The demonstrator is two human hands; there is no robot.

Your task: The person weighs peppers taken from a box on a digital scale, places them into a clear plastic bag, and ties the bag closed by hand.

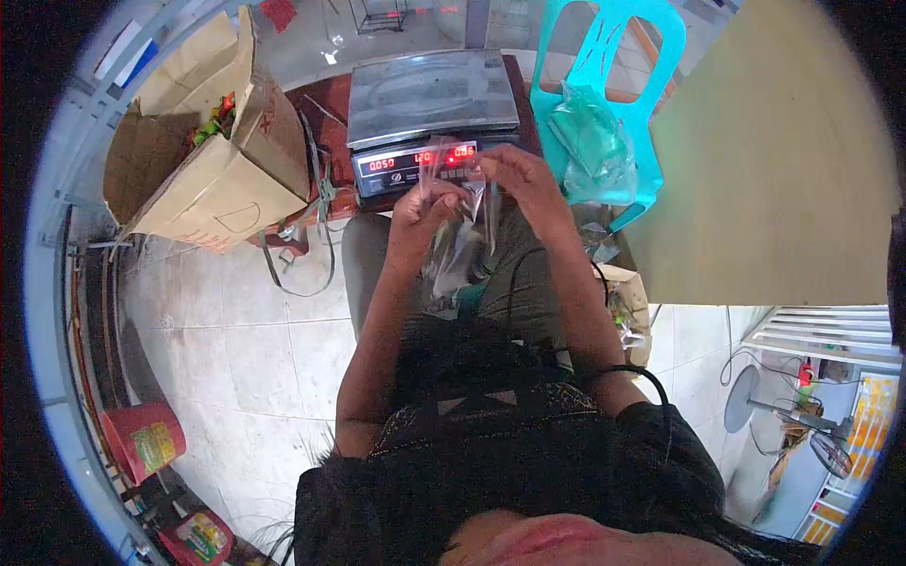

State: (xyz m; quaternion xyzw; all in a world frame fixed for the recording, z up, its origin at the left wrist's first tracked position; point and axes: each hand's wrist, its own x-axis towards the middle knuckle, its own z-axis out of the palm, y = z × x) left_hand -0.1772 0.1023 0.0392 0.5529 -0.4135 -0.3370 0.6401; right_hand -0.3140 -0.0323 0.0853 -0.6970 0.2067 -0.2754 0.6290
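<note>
A clear plastic bag hangs between my hands, above my lap. My left hand is closed on the bag's left side, thumb and fingers pinching the film. On the other side, my right hand pinches the upper right part of the bag. Just beyond my hands stands a digital weighing scale with a bare metal platform and lit red digits. The bag's film overlaps part of the scale's display. Whether anything lies inside the bag I cannot tell.
At left, an open cardboard box holds red and green produce. A turquoise plastic chair at right carries bundled plastic bags. A large tan board blocks the far right. Straps hang by the scale's table.
</note>
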